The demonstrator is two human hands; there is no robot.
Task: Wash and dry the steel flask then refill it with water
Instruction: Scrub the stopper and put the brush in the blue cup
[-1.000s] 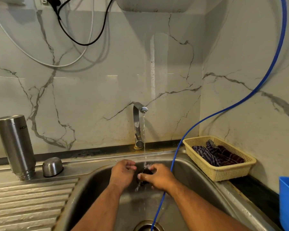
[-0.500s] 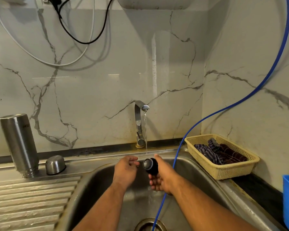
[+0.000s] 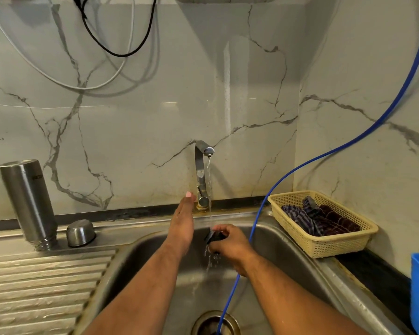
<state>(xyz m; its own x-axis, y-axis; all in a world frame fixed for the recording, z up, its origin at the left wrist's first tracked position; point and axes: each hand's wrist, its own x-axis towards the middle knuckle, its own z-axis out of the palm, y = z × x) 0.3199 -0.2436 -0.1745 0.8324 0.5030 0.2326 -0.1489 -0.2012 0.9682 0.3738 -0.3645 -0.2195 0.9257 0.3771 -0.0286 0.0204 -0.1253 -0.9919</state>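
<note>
The steel flask (image 3: 28,204) stands mouth-down on the draining board (image 3: 46,286), beside its cap (image 3: 80,232). Over the sink (image 3: 288,250), the right hand (image 3: 230,245) clenches a dark stopper (image 3: 213,236) under running water (left hand (image 3: 183,221) released, fingers (image 3: 188,201) straight). The basket (image 3: 324,247) holds cloths (image 3: 324,221).

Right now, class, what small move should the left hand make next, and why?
Probably nudge the tap lever to shut off the water. The left hand reaches up, its straight fingers close beside the lever, while water runs onto the black stopper that the right hand grips. Whether rinsing is finished cannot be told.
</note>
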